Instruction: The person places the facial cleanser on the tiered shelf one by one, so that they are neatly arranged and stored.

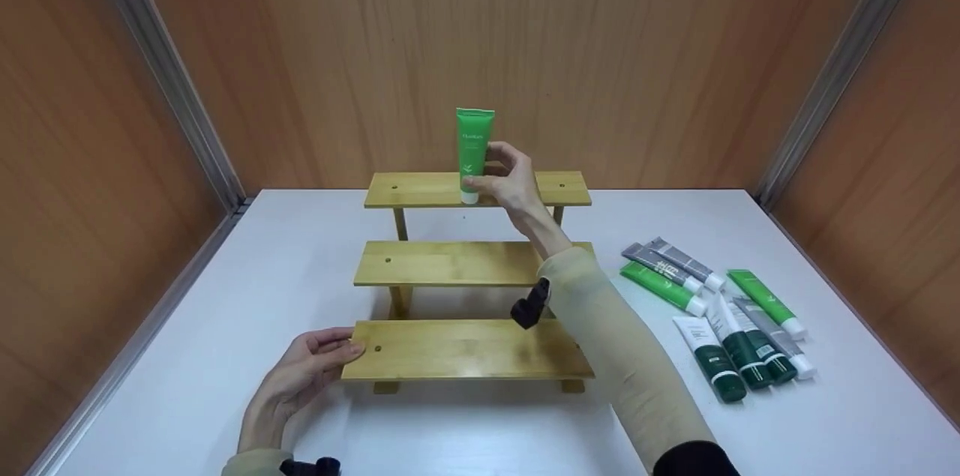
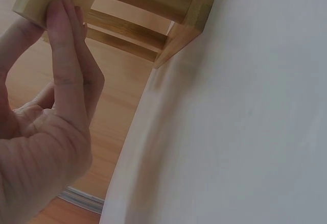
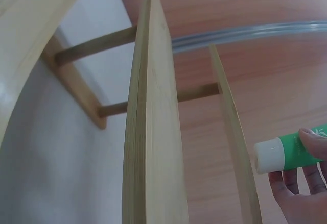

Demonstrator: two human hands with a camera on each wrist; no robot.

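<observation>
A three-tier wooden shelf stand [image 1: 435, 264] stands in the middle of the white table. At its top tier, my right hand [image 1: 514, 180] pinches a bright green tube [image 1: 473, 142], held upright with its white cap downward. In the right wrist view the white cap [image 3: 270, 156] is close beside the edge of the top board [image 3: 236, 142]. My left hand [image 1: 304, 371] grips the left end of the lowest board [image 1: 465, 350]. The left wrist view shows its fingers [image 2: 66, 55] and thumb on either face of that board's end.
On the table's right lies a loose group of tubes: grey tubes [image 1: 686, 261], green tubes [image 1: 765, 302] and white-and-dark-green tubes [image 1: 711, 360]. Wooden panels [image 1: 480, 49] enclose the back and sides of the white table [image 1: 300, 251].
</observation>
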